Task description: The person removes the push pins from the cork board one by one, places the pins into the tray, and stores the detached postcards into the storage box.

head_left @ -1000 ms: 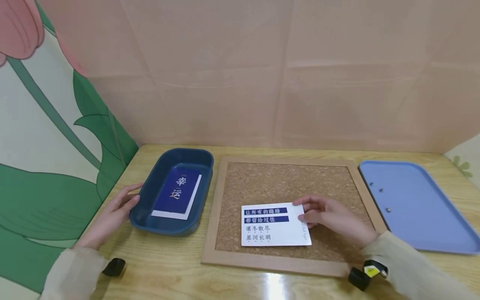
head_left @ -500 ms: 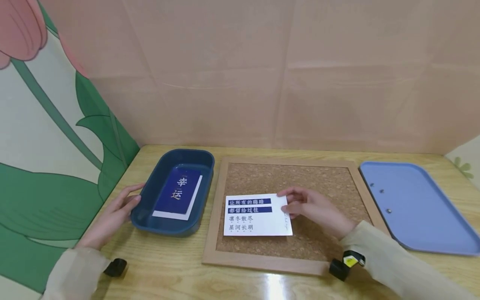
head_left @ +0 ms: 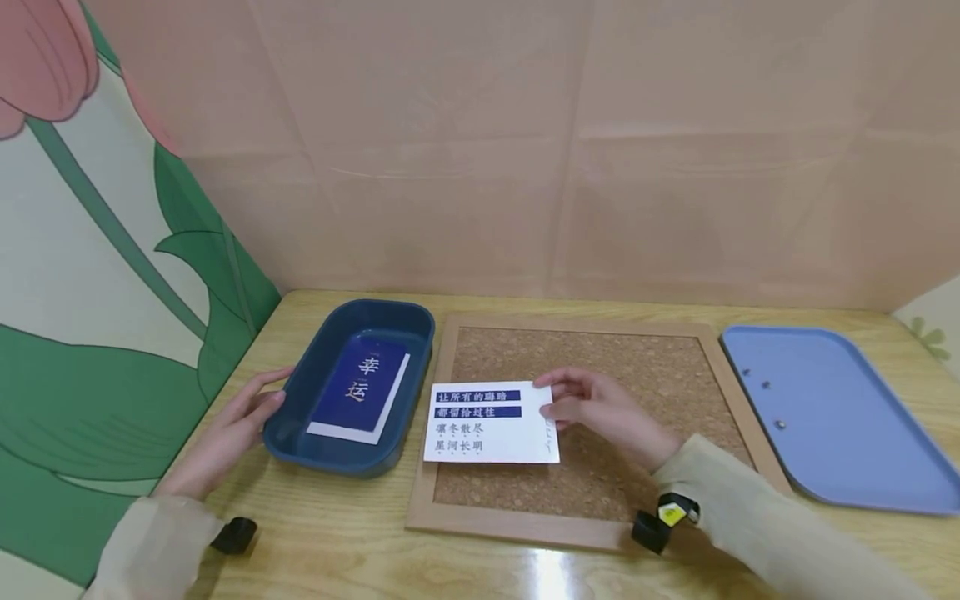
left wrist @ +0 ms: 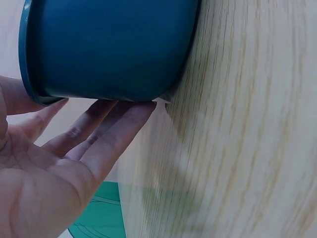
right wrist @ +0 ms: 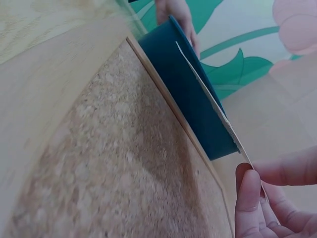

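Note:
My right hand (head_left: 600,408) pinches a white printed card (head_left: 517,446) by its right edge, thumb on top. The card is held above the left part of a wood-framed corkboard (head_left: 645,367), and in the right wrist view the card (right wrist: 218,107) shows edge-on, apart from the cork. To the left stands a dark blue plastic bin (head_left: 337,467) with a blue card (head_left: 352,404) lying over a white one inside. My left hand (head_left: 236,425) rests against the bin's outer left side; in the left wrist view its fingers (left wrist: 114,141) lie fairly straight along the wall.
A light blue tray (head_left: 847,417) lies right of the corkboard, with a few small metal pieces (head_left: 780,424) near its left edge. Everything stands on a wood-grain table (head_left: 337,542). A pinkish cloth backdrop (head_left: 570,167) rises behind, and a flower-patterned panel (head_left: 90,375) at the left.
My right hand has carried the card leftward and slightly away from me, from mid-corkboard to its left frame near the bin. The left hand has stayed at the bin.

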`<move>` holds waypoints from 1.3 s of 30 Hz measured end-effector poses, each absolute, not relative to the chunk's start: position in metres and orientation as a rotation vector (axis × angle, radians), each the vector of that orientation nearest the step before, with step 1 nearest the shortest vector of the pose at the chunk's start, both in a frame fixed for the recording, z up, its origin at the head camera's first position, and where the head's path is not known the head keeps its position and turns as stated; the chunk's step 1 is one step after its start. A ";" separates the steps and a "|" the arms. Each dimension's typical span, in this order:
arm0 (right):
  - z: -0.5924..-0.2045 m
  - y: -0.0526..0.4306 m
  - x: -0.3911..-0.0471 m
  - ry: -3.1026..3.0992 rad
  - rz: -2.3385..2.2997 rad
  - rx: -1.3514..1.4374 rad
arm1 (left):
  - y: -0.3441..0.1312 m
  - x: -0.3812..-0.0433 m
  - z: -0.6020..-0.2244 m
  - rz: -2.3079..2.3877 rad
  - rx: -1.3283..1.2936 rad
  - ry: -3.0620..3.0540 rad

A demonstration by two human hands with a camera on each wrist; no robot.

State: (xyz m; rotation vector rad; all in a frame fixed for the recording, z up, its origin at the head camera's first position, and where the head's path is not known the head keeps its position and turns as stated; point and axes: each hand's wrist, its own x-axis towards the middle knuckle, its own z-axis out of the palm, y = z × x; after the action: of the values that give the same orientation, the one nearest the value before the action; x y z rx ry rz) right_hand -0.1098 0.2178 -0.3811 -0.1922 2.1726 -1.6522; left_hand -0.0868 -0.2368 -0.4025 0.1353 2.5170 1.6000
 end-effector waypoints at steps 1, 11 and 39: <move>-0.383 0.218 -0.110 2.173 -1.654 -0.201 | -0.235 -0.086 -0.405 1.605 0.133 2.517; -0.391 0.219 -0.113 2.209 -1.650 -0.226 | -0.219 -0.074 -0.424 1.641 0.091 2.539; -0.393 0.218 -0.114 2.137 -1.772 -0.261 | -0.160 -0.064 -0.439 1.668 0.096 2.513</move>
State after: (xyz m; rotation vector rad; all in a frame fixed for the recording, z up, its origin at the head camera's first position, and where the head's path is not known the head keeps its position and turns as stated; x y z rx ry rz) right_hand -0.1144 0.2180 -0.3933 -0.2609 2.1372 -1.7717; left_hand -0.0636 -0.1603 -0.4393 0.0960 2.5129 1.6682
